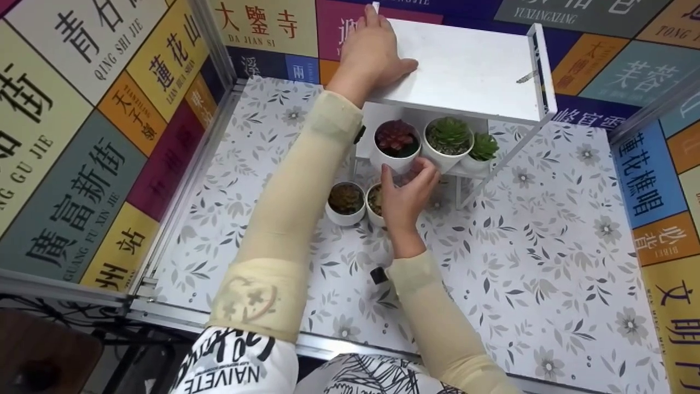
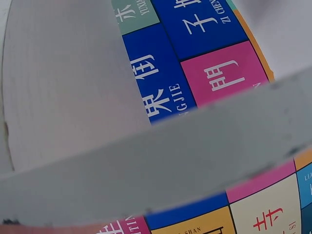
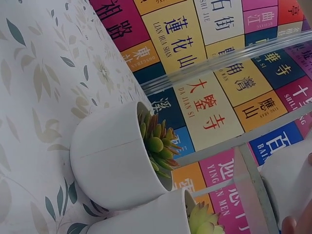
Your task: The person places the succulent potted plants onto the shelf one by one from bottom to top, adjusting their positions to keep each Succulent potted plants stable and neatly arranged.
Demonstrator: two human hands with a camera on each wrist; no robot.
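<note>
My left hand point(image 1: 372, 52) grips the left end of a white shelf unit point(image 1: 465, 71), its thumb spread over the top board. In the left wrist view, a pale rail point(image 2: 161, 151) of the unit crosses close to the camera. Below the board, my right hand point(image 1: 407, 197) holds a white pot with a dark red succulent point(image 1: 396, 139) between thumb and fingers, from the front. To its right, on the lower level, stand a potted green succulent point(image 1: 448, 137) and a smaller green one point(image 1: 484, 146).
Two white potted succulents stand on the patterned tabletop left of my right hand: a brownish one point(image 1: 345, 203) and one point(image 1: 375, 202) partly hidden by that hand. In the right wrist view, a white pot point(image 3: 117, 156) shows up close. Panels with Chinese lettering point(image 1: 169, 60) enclose the table.
</note>
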